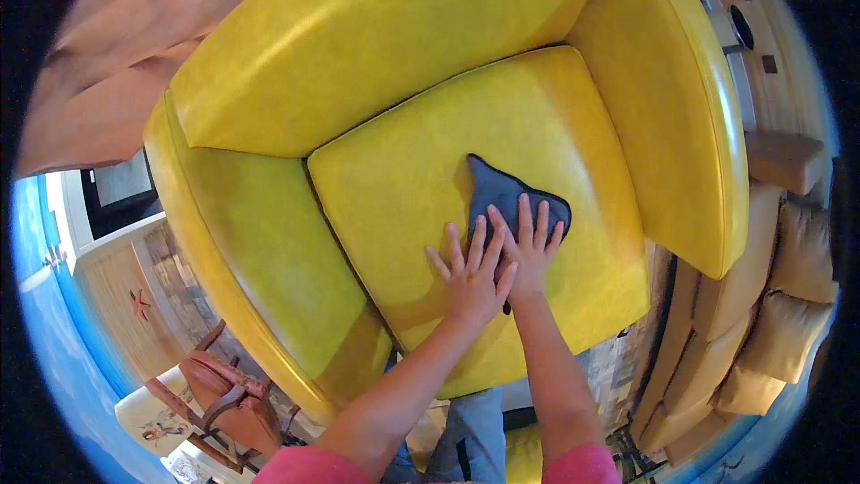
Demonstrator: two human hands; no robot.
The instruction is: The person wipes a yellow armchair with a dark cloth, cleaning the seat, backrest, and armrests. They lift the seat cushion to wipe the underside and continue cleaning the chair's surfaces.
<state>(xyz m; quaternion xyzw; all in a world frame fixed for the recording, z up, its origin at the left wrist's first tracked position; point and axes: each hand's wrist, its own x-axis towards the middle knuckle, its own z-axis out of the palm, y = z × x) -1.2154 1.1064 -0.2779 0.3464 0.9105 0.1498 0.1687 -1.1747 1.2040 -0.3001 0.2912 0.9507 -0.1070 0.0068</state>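
Note:
A dark grey cloth (494, 190) with a black edge lies folded on the seat of a yellow armchair (403, 161). My right hand (530, 260) rests flat on it, fingers spread and pointing away from me. Just beside it, my left hand (473, 282) is stretched out too, its right-side fingers over the cloth's near left part and the others over the bare yellow seat. The two hands touch or overlap slightly near the cloth's middle. Part of the cloth is hidden beneath them.
The chair's backrest (385, 45) rises at the far side, with an armrest on the left (260, 242) and another on the right (663, 99). A tan sofa with cushions (788, 332) stands at the right. At lower left is a brown wooden chair (235, 399).

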